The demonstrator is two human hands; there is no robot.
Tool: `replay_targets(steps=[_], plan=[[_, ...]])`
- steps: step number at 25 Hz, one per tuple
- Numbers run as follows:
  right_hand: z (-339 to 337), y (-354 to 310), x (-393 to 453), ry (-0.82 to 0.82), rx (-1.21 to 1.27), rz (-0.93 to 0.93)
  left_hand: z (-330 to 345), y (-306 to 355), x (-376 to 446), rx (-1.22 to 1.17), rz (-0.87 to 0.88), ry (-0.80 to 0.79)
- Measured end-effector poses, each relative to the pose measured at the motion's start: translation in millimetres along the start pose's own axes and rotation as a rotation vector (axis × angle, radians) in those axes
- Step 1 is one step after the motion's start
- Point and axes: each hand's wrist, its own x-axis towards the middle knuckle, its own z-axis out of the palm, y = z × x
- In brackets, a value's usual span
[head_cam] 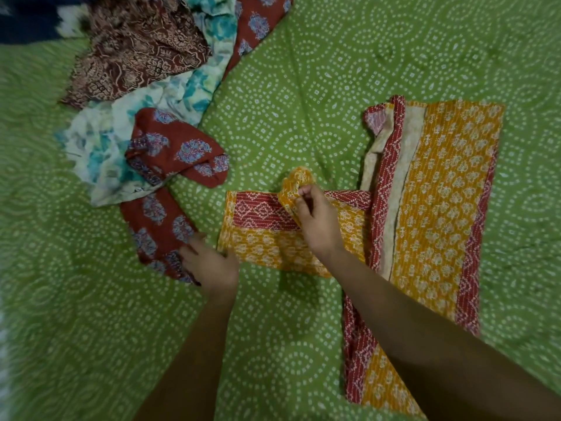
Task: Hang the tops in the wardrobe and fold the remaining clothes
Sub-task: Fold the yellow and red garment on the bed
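Right hand (315, 220) pinches the yellow top (440, 189) by its sleeve, extending leftward; left hand (209, 262) rests open at the cuff.

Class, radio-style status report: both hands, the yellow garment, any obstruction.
Right hand pinching a fold of the yellow garment. Left hand at its sleeve edge, grip unclear. Red floral garment touching left hand.

I see a green bedspread (349, 65) with white dotted circles covering the whole surface before me, creased in places, with a pale edge at far left.
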Motion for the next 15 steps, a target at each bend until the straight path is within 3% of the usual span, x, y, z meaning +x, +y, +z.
replay_targets(steps=[1, 2, 3, 5, 7, 9, 12, 15], plan=[[3, 0, -1, -0.03, -0.029, 0.011, 2, 9, -1, 0.016, 0.096, 0.043], [6, 0, -4, -0.048, -0.05, 0.014, 6, 20, 2, -0.079, 0.114, -0.045], [8, 1, -5, -0.05, -0.064, 0.004, 9, 36, 5, -0.25, 0.014, -0.244], [7, 0, -8, -0.054, -0.079, -0.037, 11, 68, 7, -0.689, -0.387, -0.813], [2, -2, -13, -0.13, -0.139, -0.095, 12, 89, 7, -0.858, -0.551, -1.116], [-2, 5, -19, -0.193, -0.438, -0.214, 16, 98, 9, -0.951, -0.548, -1.057], [-5, 30, -31, -0.056, -0.946, -0.36, 21, 99, 19, -1.169, -0.639, -0.768], [-18, 55, -39, 0.036, -1.149, -0.353, 20, 83, 25, -1.241, -0.578, -0.502]])
